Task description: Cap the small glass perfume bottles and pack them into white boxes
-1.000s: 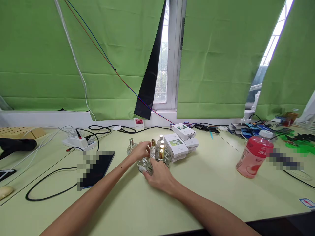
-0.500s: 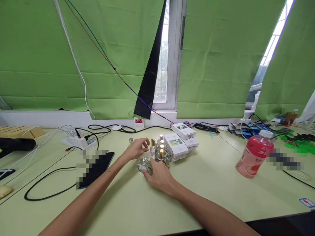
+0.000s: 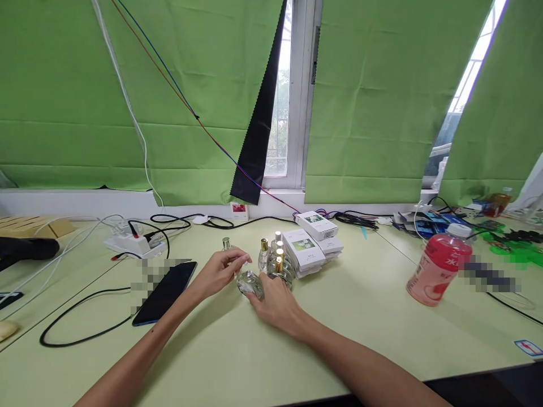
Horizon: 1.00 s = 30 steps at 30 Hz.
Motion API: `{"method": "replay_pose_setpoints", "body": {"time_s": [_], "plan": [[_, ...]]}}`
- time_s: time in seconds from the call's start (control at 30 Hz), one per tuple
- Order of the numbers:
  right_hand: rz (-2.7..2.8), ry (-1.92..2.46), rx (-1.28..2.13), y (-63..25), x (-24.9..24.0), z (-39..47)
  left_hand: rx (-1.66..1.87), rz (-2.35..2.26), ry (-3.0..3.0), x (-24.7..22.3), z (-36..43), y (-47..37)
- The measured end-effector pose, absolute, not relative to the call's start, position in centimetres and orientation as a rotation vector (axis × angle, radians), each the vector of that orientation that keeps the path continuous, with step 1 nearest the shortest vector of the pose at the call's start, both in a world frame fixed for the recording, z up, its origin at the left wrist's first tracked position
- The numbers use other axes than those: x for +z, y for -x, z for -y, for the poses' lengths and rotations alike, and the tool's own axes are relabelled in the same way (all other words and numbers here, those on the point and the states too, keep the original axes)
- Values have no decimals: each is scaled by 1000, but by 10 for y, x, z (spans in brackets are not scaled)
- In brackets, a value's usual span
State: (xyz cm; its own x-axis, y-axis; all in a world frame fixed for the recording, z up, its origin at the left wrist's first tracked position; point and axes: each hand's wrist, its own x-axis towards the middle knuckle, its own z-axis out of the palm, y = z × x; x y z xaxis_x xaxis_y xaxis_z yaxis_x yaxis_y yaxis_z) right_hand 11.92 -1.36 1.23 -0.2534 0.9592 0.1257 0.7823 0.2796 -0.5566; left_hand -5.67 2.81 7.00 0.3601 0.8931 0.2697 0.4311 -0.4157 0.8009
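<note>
A clear glass perfume bottle [image 3: 249, 283] leans on the table, its top tilted towards my left hand. My right hand [image 3: 278, 302] grips it from the right, thumb on the near side. My left hand [image 3: 221, 272] is beside the bottle's top, thumb and fingers drawn together in a pinch; whatever lies between the fingertips is too small to make out. Just beyond my right hand stand several perfume bottles with gold caps [image 3: 279, 263], close together. Another bottle with a pale greenish-silver cap [image 3: 226, 243] stands behind my left hand, its lower part hidden.
White printed boxes [image 3: 306, 249] are piled right of the bottles. A pink drink bottle [image 3: 439, 265] stands further right. To the left lie a dark tablet or phone [image 3: 165, 294], a black cable [image 3: 55, 343] and a white power strip [image 3: 131, 243]. Green curtains [image 3: 382, 102] hang behind.
My left hand has come down and left from above the bottles to the tilted bottle's top, its fingers closing together. My right hand keeps its grip on the bottle, nearly unmoved.
</note>
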Motion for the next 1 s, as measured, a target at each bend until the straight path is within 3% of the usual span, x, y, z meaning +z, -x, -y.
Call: {"method": "replay_pose_setpoints", "body": {"time_s": [0.33,1.0], "plan": [[2118,1563,542,-120,13,15,1187,-1215,-1867,50,-31,50],[2135,1567,533,-120,14,14,1124,-1188,-2144,44,-24,53]]}}
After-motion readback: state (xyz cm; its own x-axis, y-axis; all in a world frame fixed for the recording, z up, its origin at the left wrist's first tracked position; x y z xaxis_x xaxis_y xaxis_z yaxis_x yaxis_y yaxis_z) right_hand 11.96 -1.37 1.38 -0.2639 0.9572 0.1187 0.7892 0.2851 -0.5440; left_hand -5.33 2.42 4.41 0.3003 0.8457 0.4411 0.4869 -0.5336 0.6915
